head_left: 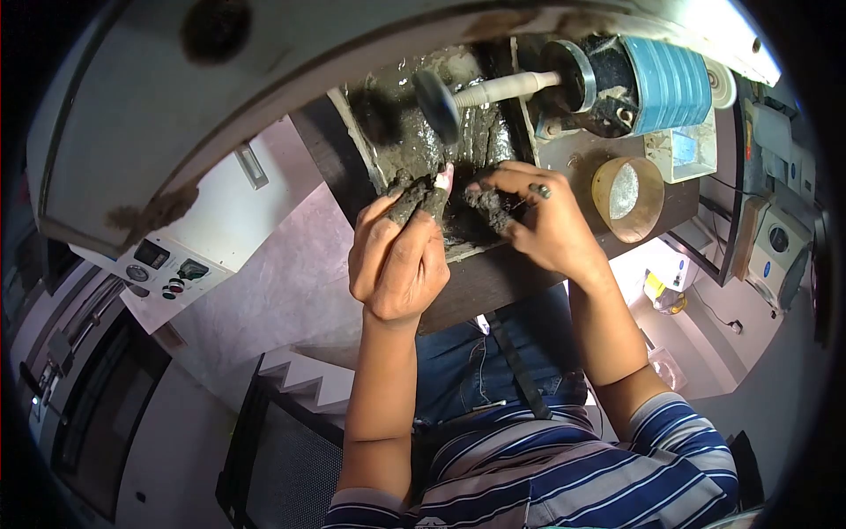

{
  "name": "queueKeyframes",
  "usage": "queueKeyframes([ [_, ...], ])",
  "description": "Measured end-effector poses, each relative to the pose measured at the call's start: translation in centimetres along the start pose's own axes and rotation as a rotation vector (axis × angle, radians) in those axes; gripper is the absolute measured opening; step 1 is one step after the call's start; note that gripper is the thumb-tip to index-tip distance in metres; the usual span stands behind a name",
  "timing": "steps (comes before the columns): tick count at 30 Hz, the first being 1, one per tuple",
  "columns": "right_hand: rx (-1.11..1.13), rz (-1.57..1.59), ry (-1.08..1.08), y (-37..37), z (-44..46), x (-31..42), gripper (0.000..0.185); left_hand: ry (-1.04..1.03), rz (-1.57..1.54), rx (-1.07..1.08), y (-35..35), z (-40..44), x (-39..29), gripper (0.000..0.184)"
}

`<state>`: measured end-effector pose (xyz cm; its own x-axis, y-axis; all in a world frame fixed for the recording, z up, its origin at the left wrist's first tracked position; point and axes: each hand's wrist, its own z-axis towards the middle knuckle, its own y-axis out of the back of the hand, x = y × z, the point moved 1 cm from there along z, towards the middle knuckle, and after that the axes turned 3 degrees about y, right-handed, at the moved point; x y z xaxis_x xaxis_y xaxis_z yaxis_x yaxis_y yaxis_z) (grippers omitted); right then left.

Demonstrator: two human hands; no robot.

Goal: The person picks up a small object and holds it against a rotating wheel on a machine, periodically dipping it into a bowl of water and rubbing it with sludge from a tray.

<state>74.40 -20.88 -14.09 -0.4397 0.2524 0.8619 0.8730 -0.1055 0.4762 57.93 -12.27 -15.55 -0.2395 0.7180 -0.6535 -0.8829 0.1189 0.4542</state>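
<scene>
My left hand [401,260] is closed, its fingertips caked in dark wet paste. It pinches a small pink piece [445,178], mostly hidden by fingers and paste, so its exact kind is unclear. To its right, my right hand [538,216] curls around a clump of dark gritty paste [487,204]. Both hands are over the front of a wet, mud-filled tray [374,163]. Just beyond them, a dark round polishing wheel [435,108] sits on the pale tapered spindle [507,88] of a blue motor [667,85]. The pink piece appears apart from the wheel.
A round tan bowl [602,189] with pale contents stands right of the tray, near a white square container [705,154]. A large white machine hood [132,115] arches above and left. The dark bench edge [467,291] runs before my body. White equipment [775,251] stands far right.
</scene>
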Motion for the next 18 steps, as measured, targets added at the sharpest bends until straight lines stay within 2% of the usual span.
queueKeyframes([
  [1, -0.006, 0.017, -0.009, 0.2, 0.2, 0.2, 0.04, 0.0, -0.005, 0.005, 0.0, 0.1, -0.1, 0.016],
  [2, -0.006, 0.017, -0.008, 0.2, 0.2, 0.5, 0.04, 0.0, -0.004, 0.005, -0.2, 0.0, 0.0, 0.016],
  [4, -0.126, 0.5, -0.126, -0.1, 0.0, 1.4, 0.029, 0.016, -0.023, -0.007, -0.4, -0.3, 0.1, 0.017],
  [5, -0.098, 0.404, -0.15, 0.0, 0.3, 1.9, 0.023, 0.016, -0.024, -0.007, -0.4, -0.2, 0.1, 0.017],
  [12, -0.188, 0.338, -0.054, -1.2, 0.9, 1.5, 0.026, 0.062, -0.019, 0.083, -0.6, -0.6, -0.4, 0.025],
  [14, -0.202, 0.344, -0.036, -0.9, 1.0, 1.3, 0.026, 0.116, -0.173, 0.095, -0.4, -0.3, -0.6, 0.028],
  [16, -0.185, 0.248, 0.076, -0.6, 1.1, 1.1, 0.028, 0.137, -0.236, 0.115, -0.5, -1.0, -0.5, 0.034],
  [18, -0.171, 0.205, 0.097, -0.3, 1.2, 1.1, 0.029, 0.562, -0.476, 0.019, -0.7, -1.7, -0.9, 0.035],
])
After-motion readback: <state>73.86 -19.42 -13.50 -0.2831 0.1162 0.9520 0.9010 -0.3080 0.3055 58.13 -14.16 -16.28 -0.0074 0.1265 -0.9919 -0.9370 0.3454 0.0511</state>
